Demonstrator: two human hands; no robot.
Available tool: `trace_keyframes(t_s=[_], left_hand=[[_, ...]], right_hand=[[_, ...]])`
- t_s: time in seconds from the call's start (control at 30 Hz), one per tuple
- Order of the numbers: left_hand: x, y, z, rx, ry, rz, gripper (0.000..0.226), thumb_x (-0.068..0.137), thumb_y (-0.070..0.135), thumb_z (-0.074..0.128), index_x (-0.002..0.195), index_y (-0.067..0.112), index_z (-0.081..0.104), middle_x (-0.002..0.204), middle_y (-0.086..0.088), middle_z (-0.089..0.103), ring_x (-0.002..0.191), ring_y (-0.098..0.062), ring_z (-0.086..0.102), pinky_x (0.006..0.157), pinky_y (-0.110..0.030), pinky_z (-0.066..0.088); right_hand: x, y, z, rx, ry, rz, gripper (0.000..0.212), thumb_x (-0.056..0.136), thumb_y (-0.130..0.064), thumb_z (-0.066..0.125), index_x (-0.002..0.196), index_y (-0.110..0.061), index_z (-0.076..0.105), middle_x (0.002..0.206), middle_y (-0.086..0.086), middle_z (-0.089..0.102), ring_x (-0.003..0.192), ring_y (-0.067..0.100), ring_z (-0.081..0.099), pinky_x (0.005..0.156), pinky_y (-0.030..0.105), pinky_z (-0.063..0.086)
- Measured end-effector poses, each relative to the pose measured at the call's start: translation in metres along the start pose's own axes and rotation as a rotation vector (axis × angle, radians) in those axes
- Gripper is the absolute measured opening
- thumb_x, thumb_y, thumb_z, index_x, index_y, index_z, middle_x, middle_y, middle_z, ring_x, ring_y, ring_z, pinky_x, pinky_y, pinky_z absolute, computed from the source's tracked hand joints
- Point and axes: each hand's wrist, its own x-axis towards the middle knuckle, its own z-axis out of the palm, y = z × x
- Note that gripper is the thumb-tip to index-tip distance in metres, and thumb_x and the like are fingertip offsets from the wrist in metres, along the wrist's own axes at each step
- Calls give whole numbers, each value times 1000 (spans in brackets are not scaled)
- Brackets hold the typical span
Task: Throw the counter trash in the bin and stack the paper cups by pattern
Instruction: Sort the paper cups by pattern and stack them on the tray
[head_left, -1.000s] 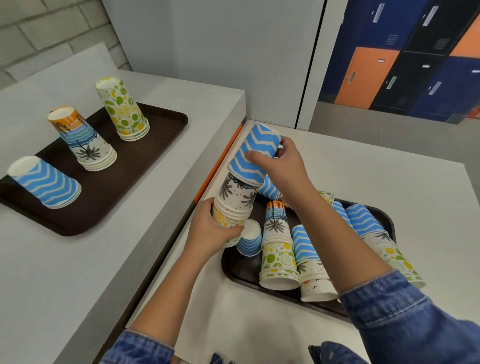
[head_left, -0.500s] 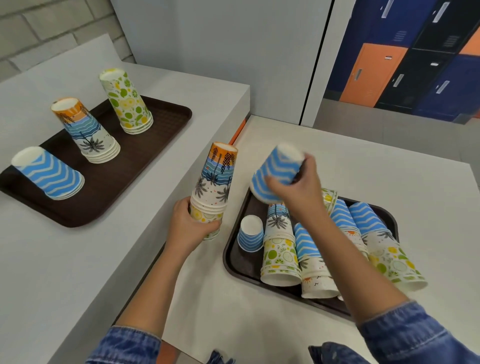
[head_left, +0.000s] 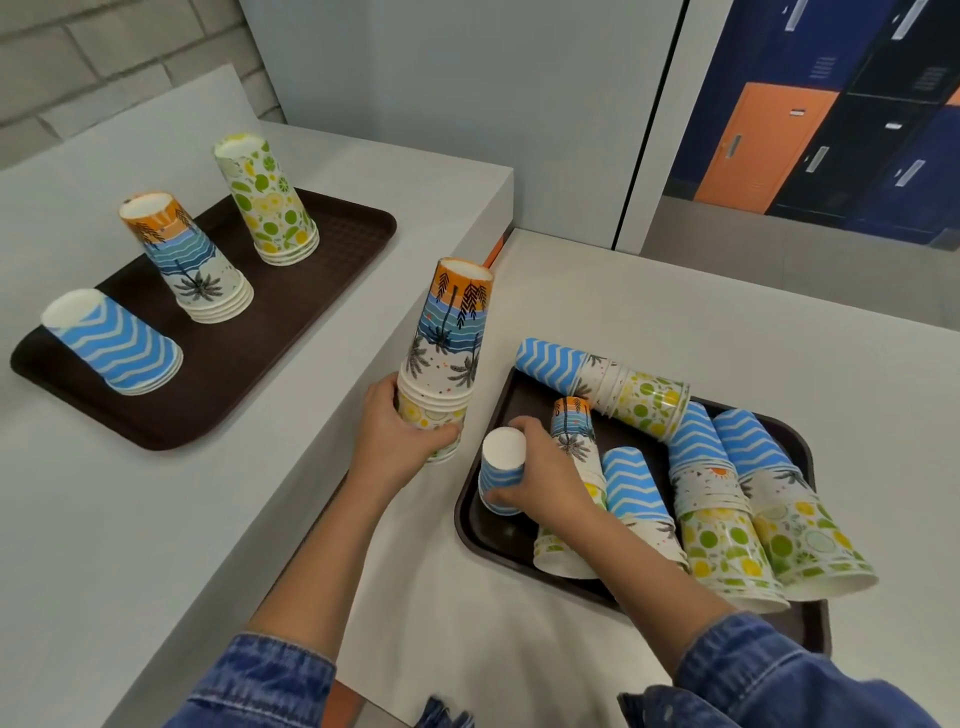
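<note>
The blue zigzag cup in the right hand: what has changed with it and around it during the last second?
The right hand pulled the blue zigzag cup off the top of the mixed stack and brought it down onto the near tray, still gripping it. The left hand kept its hold on the stack, whose top is now a palm cup. The three sorted stacks on the far tray stayed as they were.

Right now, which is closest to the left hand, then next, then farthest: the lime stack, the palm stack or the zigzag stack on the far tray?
From the left hand:
1. Palm stack, tray's middle.
2. Zigzag stack, tray's near end.
3. Lime stack, tray's far end.
</note>
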Motion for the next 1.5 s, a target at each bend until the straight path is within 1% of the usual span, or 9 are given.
trace_keyframes(t_s=[0.1, 0.3, 0.47, 0.57, 0.7, 0.83, 0.97, 1.13, 1.5], left_hand=[[1, 2, 4, 4, -10, 9, 77, 42, 44, 82, 112, 29, 52, 117, -3, 59, 101, -12, 62, 85, -35, 55], [5, 3, 15, 4, -39, 35, 83, 44, 46, 83, 119, 24, 53, 117, -3, 60, 103, -12, 63, 87, -40, 56], [3, 12, 25, -14, -79, 65, 84, 46, 44, 83, 122, 25, 52, 118, -1, 60, 105, -12, 63, 90, -38, 54], [2, 16, 28, -37, -85, 81, 74, 55, 27, 88, 118, 27, 51, 120, -3, 59, 106, -13, 62, 90, -34, 53], [2, 16, 29, 12, -85, 114, 70, 57, 20, 88, 115, 26, 50, 119, -3, 53, 105, -14, 59, 88, -33, 51], [2, 15, 29, 46, -107, 124, 77, 52, 35, 85, 120, 23, 51, 118, -1, 52, 105, -12, 59, 88, -34, 52], [0, 21, 31, 40, -79, 140, 67, 59, 20, 88, 112, 29, 48, 113, 2, 49, 103, -14, 57, 86, -30, 49], [0, 25, 32, 58, -65, 171, 70, 59, 18, 87, 118, 24, 51, 111, 5, 50, 102, -12, 56, 80, -22, 45], [-1, 30, 32, 89, -97, 178, 74, 61, 17, 86, 126, 22, 51, 112, 4, 48, 99, -6, 53, 67, -3, 38]], right_hand=[[-5, -9, -15, 93, -54, 49, 121, 59, -44, 88, 152, -19, 14, 152, 6, 34, 138, 20, 37, 107, 32, 36], [-4, -71, -80, 476, 185, -117, 86, 72, -40, 80, 144, -21, 36, 135, -1, 51, 124, 10, 48, 104, 26, 40], [16, -94, -83, 452, 221, -184, 85, 65, -32, 87, 136, -21, 42, 127, -4, 58, 111, 12, 60, 94, 30, 51], [19, -93, -83, 470, 255, -159, 82, 66, -25, 87, 134, -20, 41, 120, -4, 56, 102, 12, 60, 84, 25, 52], [20, -91, -89, 477, 326, -155, 77, 67, -26, 86, 130, -20, 43, 120, -2, 58, 103, 14, 62, 86, 30, 54], [21, -92, -99, 543, 367, -146, 74, 70, -19, 84, 132, -16, 43, 117, -1, 59, 96, 9, 63, 77, 20, 53], [22, -88, -92, 506, 241, -132, 77, 69, -19, 84, 133, -17, 41, 113, -5, 57, 90, 0, 59, 73, 12, 49], [26, -79, -75, 528, 248, -110, 78, 61, -20, 90, 126, -15, 46, 117, -2, 64, 103, 11, 64, 88, 28, 53], [23, -76, -73, 544, 320, -110, 71, 60, -22, 89, 120, -19, 51, 111, -6, 66, 99, 9, 64, 85, 27, 54]])
